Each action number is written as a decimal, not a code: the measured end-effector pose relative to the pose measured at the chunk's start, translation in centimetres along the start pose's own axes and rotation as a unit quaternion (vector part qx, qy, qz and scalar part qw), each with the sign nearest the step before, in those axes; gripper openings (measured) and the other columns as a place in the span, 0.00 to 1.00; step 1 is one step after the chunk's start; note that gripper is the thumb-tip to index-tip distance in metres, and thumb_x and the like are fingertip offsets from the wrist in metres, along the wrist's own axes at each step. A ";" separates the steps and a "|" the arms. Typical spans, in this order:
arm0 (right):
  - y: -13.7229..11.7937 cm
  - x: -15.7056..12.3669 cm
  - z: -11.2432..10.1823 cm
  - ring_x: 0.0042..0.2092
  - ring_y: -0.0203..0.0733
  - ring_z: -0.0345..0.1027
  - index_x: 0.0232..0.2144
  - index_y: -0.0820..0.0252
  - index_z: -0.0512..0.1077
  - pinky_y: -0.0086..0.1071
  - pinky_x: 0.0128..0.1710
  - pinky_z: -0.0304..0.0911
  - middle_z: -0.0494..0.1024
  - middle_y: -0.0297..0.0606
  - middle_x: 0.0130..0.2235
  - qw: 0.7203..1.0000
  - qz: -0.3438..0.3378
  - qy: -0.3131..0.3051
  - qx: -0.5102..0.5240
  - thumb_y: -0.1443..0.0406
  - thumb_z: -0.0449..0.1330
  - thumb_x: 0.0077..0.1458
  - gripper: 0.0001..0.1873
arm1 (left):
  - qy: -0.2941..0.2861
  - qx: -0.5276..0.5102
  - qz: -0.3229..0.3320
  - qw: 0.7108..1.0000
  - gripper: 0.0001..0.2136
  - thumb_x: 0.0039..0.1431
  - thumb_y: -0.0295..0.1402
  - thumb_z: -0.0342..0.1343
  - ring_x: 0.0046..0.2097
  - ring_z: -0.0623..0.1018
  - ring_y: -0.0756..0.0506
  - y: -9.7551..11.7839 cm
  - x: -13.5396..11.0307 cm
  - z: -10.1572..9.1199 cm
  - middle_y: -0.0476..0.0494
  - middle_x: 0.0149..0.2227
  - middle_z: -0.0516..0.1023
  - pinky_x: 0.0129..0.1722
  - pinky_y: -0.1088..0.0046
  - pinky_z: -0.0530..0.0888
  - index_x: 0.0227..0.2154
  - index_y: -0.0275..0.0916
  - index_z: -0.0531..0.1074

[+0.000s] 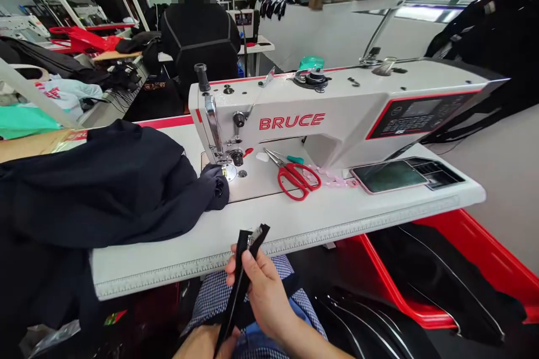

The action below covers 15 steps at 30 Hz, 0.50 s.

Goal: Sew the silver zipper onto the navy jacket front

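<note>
A black zipper (241, 280) with a silver slider near its top is held in front of the table's edge, its two tape ends spread apart. My right hand (267, 294) pinches it just below the slider, thumb in front and fingers behind. Lower down, my left hand (206, 342) is closed around the zipper's lower length, partly cut off by the bottom of the view. Beyond them stands a white BRUCE sewing machine (290, 122). Dark navy fabric (138, 185) lies to the left, one end of it at the needle area.
Red-handled scissors (298, 179), a teal-handled tool (295, 160) and a phone (389, 175) lie on the white table (160, 266). Below right, a red bin (475, 241) holds black pieces, with several more zippers (357, 320) beside it. Another person (200, 39) sits ahead.
</note>
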State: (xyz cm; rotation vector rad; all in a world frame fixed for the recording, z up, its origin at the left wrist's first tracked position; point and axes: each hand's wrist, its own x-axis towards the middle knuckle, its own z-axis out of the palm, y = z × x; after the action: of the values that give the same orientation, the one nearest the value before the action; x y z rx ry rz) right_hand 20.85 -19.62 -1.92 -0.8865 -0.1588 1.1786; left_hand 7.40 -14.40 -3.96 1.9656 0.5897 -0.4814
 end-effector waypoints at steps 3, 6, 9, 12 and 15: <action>-0.1 0.5 -0.4 0.26 0.29 0.63 0.36 0.61 0.68 0.23 0.28 0.57 0.70 0.32 0.27 1.000 -0.021 -0.009 -0.018 0.53 0.55 0.54 0.17 | 0.002 0.015 0.040 0.999 0.16 0.54 0.43 0.48 0.39 0.76 0.43 -1.3 -0.1 -0.6 0.45 0.39 0.77 0.41 0.72 0.71 0.41 0.41 0.72; -0.5 0.5 -0.4 0.23 0.28 0.58 0.34 0.61 0.68 0.23 0.25 0.55 0.67 0.30 0.23 0.995 -0.021 -0.065 -0.066 0.52 0.54 0.55 0.17 | 0.154 -0.013 0.069 0.986 0.21 0.54 0.41 0.50 0.44 0.74 0.43 -1.6 -0.2 -1.7 0.42 0.47 0.73 0.45 0.68 0.70 0.50 0.42 0.64; -0.7 0.2 -0.2 0.21 0.28 0.55 0.31 0.63 0.69 0.23 0.22 0.53 0.64 0.30 0.20 0.971 0.011 -0.185 -0.151 0.50 0.52 0.55 0.21 | 0.313 -0.051 0.115 0.941 0.22 0.55 0.44 0.48 0.43 0.74 0.44 0.0 -0.1 -3.3 0.40 0.47 0.72 0.43 0.68 0.72 0.52 0.42 0.63; -0.3 0.0 -0.8 0.21 0.30 0.56 0.31 0.63 0.70 0.23 0.21 0.53 0.64 0.32 0.21 0.928 0.011 -0.276 -0.250 0.48 0.46 0.56 0.25 | 0.350 -0.044 0.171 0.920 0.16 0.58 0.43 0.45 0.35 0.75 0.47 2.1 0.2 -4.6 0.43 0.35 0.75 0.34 0.74 0.74 0.41 0.41 0.71; 0.6 0.5 -2.3 0.27 0.37 0.62 0.31 0.61 0.69 0.27 0.26 0.59 0.69 0.38 0.26 0.876 -0.143 -0.195 -0.417 0.48 0.45 0.56 0.24 | 0.362 0.022 0.197 0.911 0.12 0.58 0.39 0.46 0.29 0.74 0.50 2.7 0.8 -4.9 0.47 0.26 0.74 0.30 0.78 0.72 0.33 0.40 0.72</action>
State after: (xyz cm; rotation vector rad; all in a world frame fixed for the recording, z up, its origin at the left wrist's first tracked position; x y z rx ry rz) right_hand 21.83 -20.32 -4.03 -1.2984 -1.1624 0.9837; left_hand 10.05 -10.94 -0.35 2.2165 0.6023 0.5208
